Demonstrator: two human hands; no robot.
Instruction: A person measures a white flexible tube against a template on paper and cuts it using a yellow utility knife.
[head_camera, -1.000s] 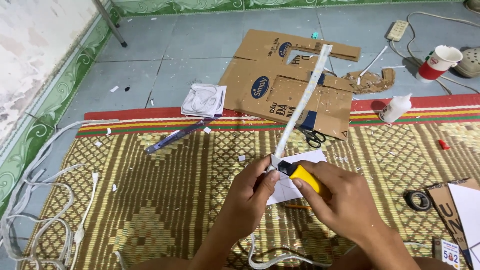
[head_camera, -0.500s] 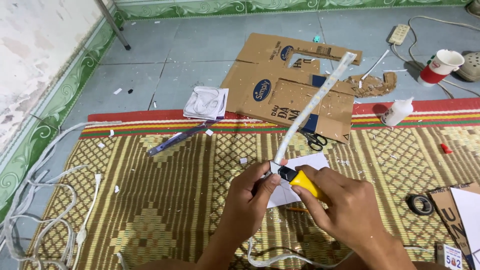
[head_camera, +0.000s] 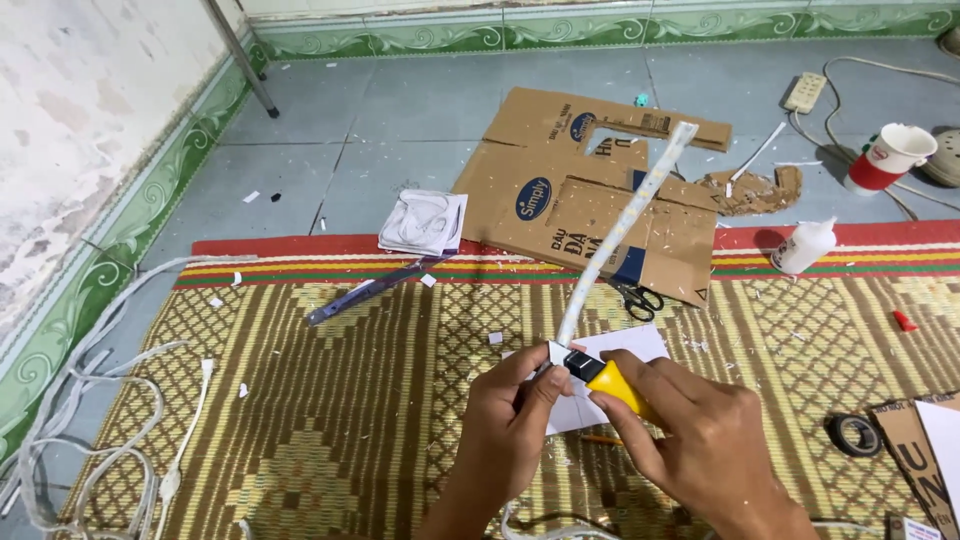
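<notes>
We are trimming the strip (head_camera: 622, 220): our left hand (head_camera: 512, 420) pinches its near end over the mat (head_camera: 330, 420), our right hand (head_camera: 700, 440) clenched on the knife (head_camera: 608, 380). The blade seems at the end; next needs a steady cut.

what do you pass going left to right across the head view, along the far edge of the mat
purple strip → folded white bag → cut cardboard sheet → scissors → white glue bottle → red and white cup
</notes>
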